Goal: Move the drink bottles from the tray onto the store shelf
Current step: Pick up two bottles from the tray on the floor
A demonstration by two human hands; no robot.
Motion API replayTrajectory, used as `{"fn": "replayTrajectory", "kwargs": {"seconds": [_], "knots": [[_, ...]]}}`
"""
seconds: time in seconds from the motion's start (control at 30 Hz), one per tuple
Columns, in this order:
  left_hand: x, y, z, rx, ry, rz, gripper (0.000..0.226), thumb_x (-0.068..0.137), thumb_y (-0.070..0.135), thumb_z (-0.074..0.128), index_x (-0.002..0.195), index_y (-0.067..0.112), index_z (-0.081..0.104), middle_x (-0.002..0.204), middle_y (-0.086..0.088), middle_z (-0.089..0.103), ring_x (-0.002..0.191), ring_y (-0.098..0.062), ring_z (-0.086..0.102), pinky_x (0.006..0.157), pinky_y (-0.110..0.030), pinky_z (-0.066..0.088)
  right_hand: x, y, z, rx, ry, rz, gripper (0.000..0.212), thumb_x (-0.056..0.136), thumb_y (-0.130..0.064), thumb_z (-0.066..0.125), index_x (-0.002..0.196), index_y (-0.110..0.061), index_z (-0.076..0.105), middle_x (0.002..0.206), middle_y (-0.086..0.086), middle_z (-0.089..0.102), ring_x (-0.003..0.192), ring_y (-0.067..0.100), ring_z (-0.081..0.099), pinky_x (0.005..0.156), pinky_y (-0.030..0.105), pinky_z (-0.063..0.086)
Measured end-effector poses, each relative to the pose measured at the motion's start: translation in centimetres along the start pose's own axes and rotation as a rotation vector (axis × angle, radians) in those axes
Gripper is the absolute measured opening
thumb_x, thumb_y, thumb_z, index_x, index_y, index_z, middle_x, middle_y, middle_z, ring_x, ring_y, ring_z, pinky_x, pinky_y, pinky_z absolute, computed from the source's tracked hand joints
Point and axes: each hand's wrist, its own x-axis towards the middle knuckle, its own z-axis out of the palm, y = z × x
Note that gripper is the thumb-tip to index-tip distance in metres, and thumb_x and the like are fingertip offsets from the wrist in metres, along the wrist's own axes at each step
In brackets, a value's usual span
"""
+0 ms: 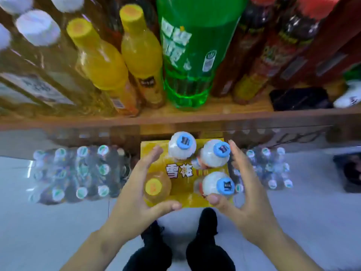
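Head camera, looking steeply down past a wooden store shelf (195, 112) to a yellow tray (185, 173) on the floor below it, with the wearer's dark shoes at the bottom of the picture. Four bottles stand upright in the tray: an orange-capped juice bottle (155, 187) at the near left corner, and three white bottles with blue caps, one at the far middle (182, 145), one at the far right (214, 153), and one at the near right (218, 183). The left hand (136, 192) is cupped around the juice bottle, fingers on its far side and thumb curling in on the near side; the hand looks to be closing rather than gripping firmly, and actual contact cannot be made out through the blur. The right hand (242, 194) is spread wide beside the near right white bottle, thumb tip touching or nearly touching its near side, fingers reaching up past the far right bottle, nothing yet held. The shelf above already carries a row of stock: clear bottles with white caps at the left, two yellow juice bottles (125, 61), a large green bottle (189, 55), and dark red-capped bottles at the right. Shrink-wrapped packs of small bottles (78, 171) sit on the floor either side of the tray. Judged from this, the step in hand is picking up, one bottle per hand, with all four bottles not yet moved. The next move calls for closing both grips, lifting straight up clear of the neighbours, then finding a gap on the crowded shelf, likely the juice beside its yellow kin.
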Motion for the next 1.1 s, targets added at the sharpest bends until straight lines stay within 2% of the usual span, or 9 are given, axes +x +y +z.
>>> {"fn": "replayTrajectory", "kwargs": {"seconds": [0.13, 0.27, 0.4, 0.47, 0.6, 0.7, 0.93, 1.0, 1.1], "knots": [[-0.7, -1.7, 0.4, -0.007, 0.011, -0.046, 0.110, 0.068, 0.074, 0.076, 0.158, 0.034, 0.027, 0.158, 0.019, 0.040, 0.145, -0.007, 0.039, 0.112, -0.033, 0.037, -0.5, 1.5, 0.9, 0.024, 0.036, 0.032, 0.110, 0.071, -0.081, 0.070, 0.161, -0.042, 0.020, 0.167, -0.018, 0.032, 0.152, 0.009, 0.032, 0.116, 0.041, 0.035], [-1.4, -3.0, 1.1, -0.008, 0.052, -0.026, 0.100, 0.070, 0.067, 0.080, 0.153, 0.043, 0.031, 0.155, 0.019, 0.044, 0.144, -0.009, 0.040, 0.112, -0.037, 0.036, -1.2, 2.7, 1.8, 0.016, 0.114, -0.014, 0.107, 0.074, -0.077, 0.071, 0.160, -0.033, 0.026, 0.166, -0.016, 0.031, 0.152, 0.013, 0.032, 0.115, 0.036, 0.035], [-2.0, -3.8, 1.5, 0.003, 0.112, -0.015, 0.089, 0.075, 0.047, 0.083, 0.150, 0.041, 0.035, 0.152, 0.016, 0.047, 0.142, -0.012, 0.043, 0.110, -0.036, 0.042, -2.3, 3.6, 2.8, 0.041, 0.141, 0.022, 0.091, 0.071, -0.063, 0.081, 0.149, -0.045, 0.038, 0.152, -0.024, 0.044, 0.141, 0.009, 0.045, 0.105, 0.011, 0.039], [-2.3, -4.1, 1.9, 0.019, 0.140, -0.008, 0.083, 0.077, 0.036, 0.080, 0.148, 0.035, 0.038, 0.151, 0.016, 0.047, 0.142, -0.013, 0.043, 0.111, -0.037, 0.038, -2.6, 4.3, 3.3, 0.060, 0.144, 0.029, 0.080, 0.073, -0.049, 0.080, 0.143, -0.049, 0.042, 0.144, -0.027, 0.050, 0.136, 0.006, 0.049, 0.102, 0.007, 0.039], [-2.8, -4.4, 2.6, -0.036, 0.184, -0.029, 0.080, 0.078, 0.024, 0.079, 0.145, 0.041, 0.039, 0.146, 0.017, 0.050, 0.138, -0.015, 0.048, 0.105, -0.035, 0.045, -2.6, 5.2, 3.7, 0.116, 0.131, 0.052, 0.073, 0.075, -0.039, 0.078, 0.140, -0.050, 0.045, 0.140, -0.024, 0.056, 0.133, 0.011, 0.055, 0.099, 0.016, 0.049], [-2.8, -4.2, 2.8, -0.078, 0.218, -0.042, 0.075, 0.076, 0.031, 0.077, 0.141, 0.045, 0.042, 0.142, 0.020, 0.053, 0.132, -0.011, 0.053, 0.100, -0.025, 0.049, -2.4, 5.3, 3.5, 0.128, 0.156, 0.050, 0.071, 0.073, -0.037, 0.081, 0.135, -0.052, 0.049, 0.134, -0.028, 0.060, 0.124, 0.004, 0.060, 0.088, 0.006, 0.049], [-2.6, -3.0, 2.2, -0.025, 0.239, -0.043, 0.074, 0.070, 0.023, 0.087, 0.130, 0.045, 0.050, 0.128, 0.020, 0.060, 0.115, -0.009, 0.063, 0.088, -0.019, 0.054, -2.4, 3.8, 2.2, 0.159, 0.160, 0.094, 0.072, 0.064, -0.043, 0.089, 0.128, -0.047, 0.057, 0.129, -0.016, 0.068, 0.119, 0.009, 0.065, 0.083, 0.013, 0.055], [-2.8, -1.8, 1.9, -0.033, 0.214, -0.042, 0.073, 0.070, 0.025, 0.088, 0.130, 0.045, 0.052, 0.128, 0.018, 0.061, 0.116, -0.009, 0.063, 0.089, -0.018, 0.053, -2.6, 2.5, 1.5, 0.178, 0.167, 0.099, 0.072, 0.063, -0.044, 0.090, 0.128, -0.045, 0.058, 0.128, -0.017, 0.069, 0.118, 0.007, 0.065, 0.082, 0.013, 0.055], [-3.0, 0.9, 1.0, -0.026, 0.188, -0.025, 0.070, 0.068, 0.034, 0.087, 0.130, 0.043, 0.054, 0.129, 0.019, 0.062, 0.116, -0.007, 0.063, 0.089, -0.015, 0.051, -2.6, -0.1, -0.1, 0.186, 0.159, 0.090, 0.072, 0.061, -0.045, 0.091, 0.126, -0.046, 0.059, 0.127, -0.022, 0.068, 0.115, 0.003, 0.066, 0.080, 0.022, 0.056]]}}
